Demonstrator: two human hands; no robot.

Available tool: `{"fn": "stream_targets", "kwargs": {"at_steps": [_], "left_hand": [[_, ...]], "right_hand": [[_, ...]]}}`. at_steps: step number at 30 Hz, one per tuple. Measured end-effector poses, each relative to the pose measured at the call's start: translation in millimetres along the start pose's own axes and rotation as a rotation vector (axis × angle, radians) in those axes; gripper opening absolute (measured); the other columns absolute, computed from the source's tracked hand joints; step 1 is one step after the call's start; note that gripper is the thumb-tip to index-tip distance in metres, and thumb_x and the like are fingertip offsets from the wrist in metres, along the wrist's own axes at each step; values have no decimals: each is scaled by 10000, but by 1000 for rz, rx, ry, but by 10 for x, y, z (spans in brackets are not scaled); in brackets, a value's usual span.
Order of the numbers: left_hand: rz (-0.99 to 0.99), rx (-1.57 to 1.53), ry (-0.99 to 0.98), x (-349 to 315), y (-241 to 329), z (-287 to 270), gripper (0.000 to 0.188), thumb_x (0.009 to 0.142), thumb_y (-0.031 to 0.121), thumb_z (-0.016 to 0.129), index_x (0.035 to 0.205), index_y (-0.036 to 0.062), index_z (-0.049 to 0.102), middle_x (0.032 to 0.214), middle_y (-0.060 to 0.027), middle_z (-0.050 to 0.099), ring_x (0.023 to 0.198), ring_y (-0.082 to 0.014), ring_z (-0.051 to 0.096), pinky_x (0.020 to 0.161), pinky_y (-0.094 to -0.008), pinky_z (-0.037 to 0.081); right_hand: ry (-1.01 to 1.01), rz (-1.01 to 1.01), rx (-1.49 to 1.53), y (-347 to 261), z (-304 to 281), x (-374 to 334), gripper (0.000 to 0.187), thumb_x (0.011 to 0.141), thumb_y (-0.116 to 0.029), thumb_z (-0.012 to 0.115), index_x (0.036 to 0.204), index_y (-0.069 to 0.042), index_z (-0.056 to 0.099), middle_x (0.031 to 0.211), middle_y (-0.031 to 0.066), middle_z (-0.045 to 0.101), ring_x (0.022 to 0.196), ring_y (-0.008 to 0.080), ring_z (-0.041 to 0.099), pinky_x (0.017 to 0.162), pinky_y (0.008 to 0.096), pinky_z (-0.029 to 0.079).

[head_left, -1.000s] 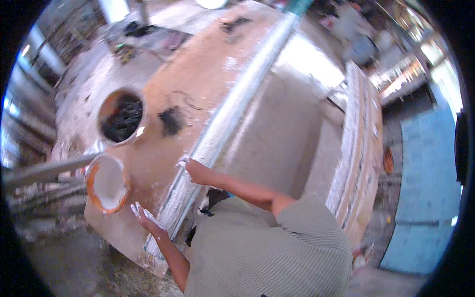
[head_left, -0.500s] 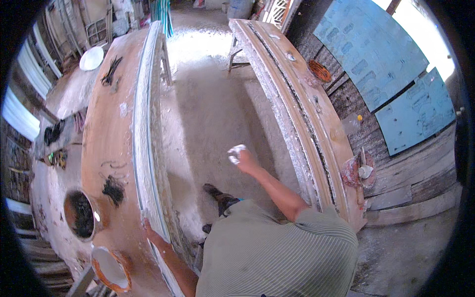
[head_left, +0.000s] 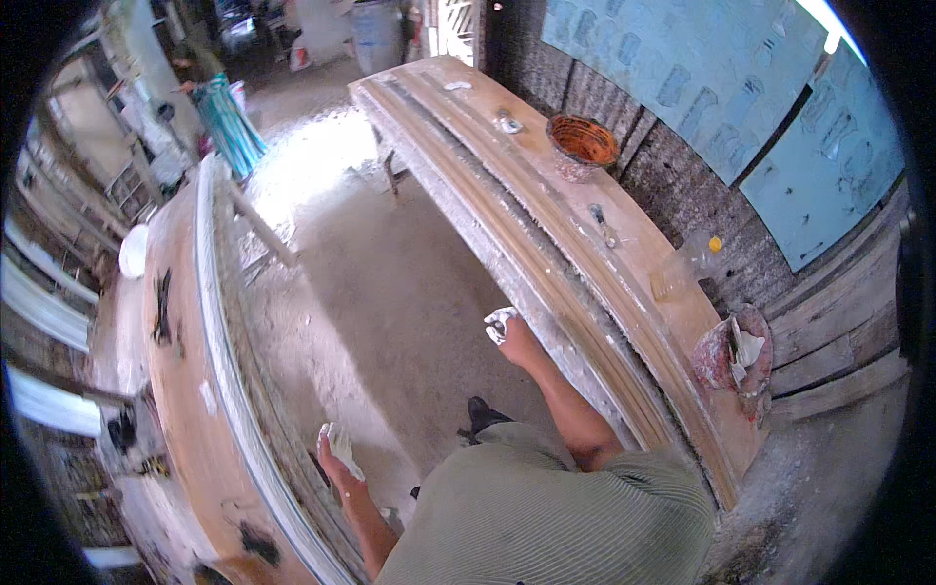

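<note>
My right hand [head_left: 515, 336] is above the floor beside the near edge of the right-hand bench [head_left: 717, 385]. Its fingers are curled and coated in white; whether anything sits inside them I cannot make out. Over the gap between the benches, my left hand [head_left: 340, 458] is open, fingers stretched and smeared white, with nothing seen in it. It is close to the left-hand bench [head_left: 185, 429], whose inner edge carries a long white strip [head_left: 226, 322]. Long brown rails [head_left: 556, 244] with a dark groove run along the right bench, crusted with white material.
On the right bench stand an orange-rimmed bowl [head_left: 582, 141], a clear bottle with a yellow cap [head_left: 694, 255] and a stained reddish bowl [head_left: 731, 356] holding something white. Blue panels [head_left: 682, 68] line the wall. Dark cords [head_left: 163, 307] lie on the left bench.
My left hand has come off the white strip and moved right over the gap. My right hand is nearer the right bench. The view has turned to the right.
</note>
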State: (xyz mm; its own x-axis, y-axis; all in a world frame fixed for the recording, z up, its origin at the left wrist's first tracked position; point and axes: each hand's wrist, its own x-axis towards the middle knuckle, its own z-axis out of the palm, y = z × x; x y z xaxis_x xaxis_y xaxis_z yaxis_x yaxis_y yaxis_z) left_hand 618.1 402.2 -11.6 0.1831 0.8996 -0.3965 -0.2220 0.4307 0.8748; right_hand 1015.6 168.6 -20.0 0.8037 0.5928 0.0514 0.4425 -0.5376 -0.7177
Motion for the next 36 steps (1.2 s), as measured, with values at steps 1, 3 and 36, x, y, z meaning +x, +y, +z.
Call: {"fn": "stream_targets", "kwargs": {"at_steps": [1,3,36], "left_hand": [[-29,24,-31,202,33,188,489,979,368,553,1325,25,592,1286,-115,631,1164,-248,607,971,-381,481],[-102,40,-95,473,235,865,501,963,390,579,1317,35,600,1277,-102,633,1160,-238,605,965,-376,480],[-188,593,-245,5164,1208,6558,569,935,352,663,1393,39,536,1333,-92,584,1276,-223,498,1106,-390,330]], "right_hand": [[-8,11,13,6,-67,207,205,871,-178,693,1048,-76,710,1009,185,693,951,330,665,873,426,519],[47,56,10,86,-248,516,232,874,-165,698,1069,-40,689,980,189,694,918,326,676,818,413,517],[92,195,-365,979,-94,9763,263,865,-148,579,1058,-1,682,1118,252,672,1062,393,651,887,495,540]]}}
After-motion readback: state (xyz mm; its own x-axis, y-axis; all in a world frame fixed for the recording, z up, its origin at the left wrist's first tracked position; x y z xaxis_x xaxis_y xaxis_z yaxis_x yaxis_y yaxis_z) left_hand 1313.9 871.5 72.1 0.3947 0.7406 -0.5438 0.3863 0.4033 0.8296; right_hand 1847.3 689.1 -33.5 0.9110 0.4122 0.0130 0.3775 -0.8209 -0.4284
